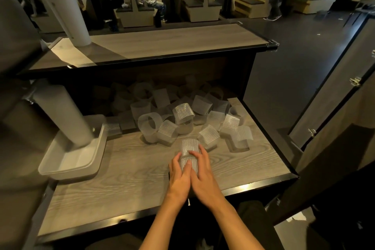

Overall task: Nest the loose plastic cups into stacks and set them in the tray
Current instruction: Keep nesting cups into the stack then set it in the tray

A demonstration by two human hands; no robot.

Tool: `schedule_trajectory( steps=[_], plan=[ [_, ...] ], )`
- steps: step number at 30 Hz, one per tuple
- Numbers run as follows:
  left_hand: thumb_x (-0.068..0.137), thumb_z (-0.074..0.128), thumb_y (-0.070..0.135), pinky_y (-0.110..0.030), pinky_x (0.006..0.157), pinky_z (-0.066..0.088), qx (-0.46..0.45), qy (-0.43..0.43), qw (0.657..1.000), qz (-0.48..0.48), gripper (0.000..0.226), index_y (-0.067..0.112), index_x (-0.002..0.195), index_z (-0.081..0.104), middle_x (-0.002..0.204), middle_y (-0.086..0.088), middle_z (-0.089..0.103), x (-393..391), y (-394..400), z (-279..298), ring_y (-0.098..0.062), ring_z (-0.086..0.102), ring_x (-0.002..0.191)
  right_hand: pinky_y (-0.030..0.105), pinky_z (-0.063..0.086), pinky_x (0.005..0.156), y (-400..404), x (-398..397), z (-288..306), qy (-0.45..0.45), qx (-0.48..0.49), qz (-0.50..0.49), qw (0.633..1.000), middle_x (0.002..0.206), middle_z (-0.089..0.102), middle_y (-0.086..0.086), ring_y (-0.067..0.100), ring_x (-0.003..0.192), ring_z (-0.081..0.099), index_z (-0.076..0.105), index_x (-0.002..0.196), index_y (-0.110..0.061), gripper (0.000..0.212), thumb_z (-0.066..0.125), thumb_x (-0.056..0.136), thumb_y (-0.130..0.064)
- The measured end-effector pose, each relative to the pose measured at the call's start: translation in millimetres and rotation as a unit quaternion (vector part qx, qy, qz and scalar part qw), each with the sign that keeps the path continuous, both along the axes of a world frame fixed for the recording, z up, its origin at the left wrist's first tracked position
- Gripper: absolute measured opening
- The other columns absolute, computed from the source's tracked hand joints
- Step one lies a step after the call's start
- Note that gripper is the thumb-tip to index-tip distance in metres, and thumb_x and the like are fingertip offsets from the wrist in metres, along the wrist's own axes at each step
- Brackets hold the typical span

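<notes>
Here, both my hands meet at the middle of the counter (125,184). My left hand (179,176) and right hand (205,176) curl their fingers (195,155) around one ribbed clear cup (189,153), which lies on its side, held between them. Just beyond it lies the pile (182,115) of loose cups, reaching back under the upper shelf (162,44). The tray (69,166) sits at the counter's left edge, well apart from my hands, with a tall white stack (65,115) leaning in it.
</notes>
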State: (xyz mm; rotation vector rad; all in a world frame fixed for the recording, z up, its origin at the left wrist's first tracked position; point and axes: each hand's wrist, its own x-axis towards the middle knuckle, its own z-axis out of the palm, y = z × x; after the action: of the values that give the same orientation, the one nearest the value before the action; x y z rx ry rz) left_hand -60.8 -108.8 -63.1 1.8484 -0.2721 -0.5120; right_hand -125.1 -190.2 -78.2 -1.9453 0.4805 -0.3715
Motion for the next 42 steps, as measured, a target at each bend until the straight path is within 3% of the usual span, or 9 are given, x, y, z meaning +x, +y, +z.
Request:
schedule_trajectory(
  steps=[4, 8, 12, 19, 26, 35, 37, 39, 42],
  plan=[
    [0.103, 0.051, 0.026, -0.031, 0.117, 0.031, -0.007, 0.011, 1.000, 0.019, 0.054, 0.018, 0.152, 0.030, 0.159, -0.006, 0.033, -2.8, 4.4, -3.2, -0.019, 0.036, 0.143, 0.021, 0.021, 0.122, 4.7, -2.9, -0.4, 0.003, 0.013, 0.002, 1.000, 0.167, 0.006, -0.021, -0.006, 0.151, 0.013, 0.016, 0.160, -0.031, 0.062, 0.044, 0.106, -0.040],
    [0.104, 0.050, 0.029, -0.023, 0.104, 0.030, 0.013, 0.012, 1.000, 0.009, 0.060, 0.023, 0.157, 0.024, 0.154, -0.004, 0.029, -3.9, 7.1, 0.1, -0.021, 0.036, 0.142, 0.008, 0.024, 0.115, 4.8, -5.1, 1.1, 0.017, 0.010, 0.010, 1.000, 0.160, 0.005, -0.025, -0.017, 0.142, 0.018, 0.012, 0.162, -0.032, 0.064, 0.044, 0.107, -0.036],
    [0.103, 0.050, 0.031, -0.023, 0.100, 0.031, 0.032, 0.029, 0.999, 0.004, 0.055, 0.027, 0.155, 0.030, 0.149, -0.008, 0.030, -1.5, 5.0, -2.9, -0.025, 0.040, 0.137, 0.027, 0.036, 0.118, 5.0, -6.6, 3.3, 0.013, 0.019, -0.002, 1.000, 0.154, 0.006, -0.025, 0.001, 0.143, 0.029, 0.014, 0.161, -0.036, 0.063, 0.045, 0.107, -0.034],
    [0.098, 0.059, 0.025, -0.049, 0.115, 0.038, 0.004, 0.037, 0.999, 0.028, 0.057, 0.029, 0.145, 0.027, 0.151, -0.010, 0.034, -1.5, 0.1, -2.8, -0.026, 0.041, 0.137, 0.032, 0.018, 0.126, 7.4, -8.4, -1.4, 0.022, 0.014, -0.001, 1.000, 0.166, 0.003, -0.021, 0.000, 0.154, 0.008, 0.008, 0.157, -0.048, 0.061, 0.042, 0.107, -0.044],
    [0.100, 0.058, 0.020, -0.022, 0.102, 0.035, -0.001, 0.017, 1.000, 0.019, 0.067, 0.020, 0.158, 0.024, 0.134, -0.002, 0.031, -0.2, -1.3, 3.9, -0.020, 0.044, 0.131, 0.031, 0.038, 0.116, 10.3, -4.4, 4.0, -0.008, -0.003, -0.024, 1.000, 0.151, 0.011, -0.027, 0.000, 0.140, 0.030, 0.007, 0.160, -0.043, 0.069, 0.049, 0.105, -0.040],
    [0.077, 0.059, 0.053, -0.047, 0.115, 0.040, -0.068, 0.003, 0.997, 0.033, 0.077, 0.037, 0.144, 0.026, 0.151, -0.008, 0.038, -10.7, 2.8, -5.7, -0.021, 0.042, 0.139, 0.034, 0.035, 0.120, 14.9, -12.7, -0.9, -0.031, -0.008, -0.043, 0.999, 0.156, 0.015, -0.021, 0.000, 0.147, 0.025, -0.002, 0.159, -0.047, 0.080, 0.055, 0.104, -0.039],
    [0.079, 0.062, 0.051, -0.038, 0.115, 0.040, -0.073, -0.007, 0.997, 0.020, 0.081, 0.040, 0.150, 0.024, 0.153, -0.004, 0.034, -10.3, 4.3, -5.8, -0.018, 0.038, 0.140, 0.035, 0.038, 0.118, 13.4, -13.9, 0.3, -0.021, -0.011, -0.032, 0.999, 0.150, 0.014, -0.022, 0.004, 0.145, 0.029, -0.007, 0.156, -0.053, 0.082, 0.054, 0.103, -0.041],
    [0.094, 0.064, 0.028, -0.011, 0.102, 0.041, -0.062, -0.019, 0.998, 0.010, 0.069, 0.036, 0.152, 0.028, 0.148, 0.003, 0.031, -7.7, 5.7, -7.1, -0.011, 0.040, 0.133, 0.038, 0.042, 0.116, 11.7, -13.8, 0.6, -0.013, -0.015, -0.025, 0.999, 0.146, 0.013, -0.021, 0.008, 0.141, 0.034, -0.007, 0.154, -0.058, 0.080, 0.052, 0.103, -0.042],
    [0.099, 0.058, 0.011, -0.002, 0.090, 0.035, -0.052, -0.052, 0.997, 0.008, 0.055, 0.032, 0.144, 0.036, 0.142, 0.001, 0.033, -2.4, 5.3, -11.4, -0.011, 0.040, 0.128, 0.039, 0.044, 0.114, 11.9, -12.8, 0.4, -0.009, -0.015, -0.034, 0.999, 0.146, 0.011, -0.020, 0.013, 0.140, 0.035, 0.001, 0.156, -0.056, 0.075, 0.053, 0.103, -0.042]
  ],
)
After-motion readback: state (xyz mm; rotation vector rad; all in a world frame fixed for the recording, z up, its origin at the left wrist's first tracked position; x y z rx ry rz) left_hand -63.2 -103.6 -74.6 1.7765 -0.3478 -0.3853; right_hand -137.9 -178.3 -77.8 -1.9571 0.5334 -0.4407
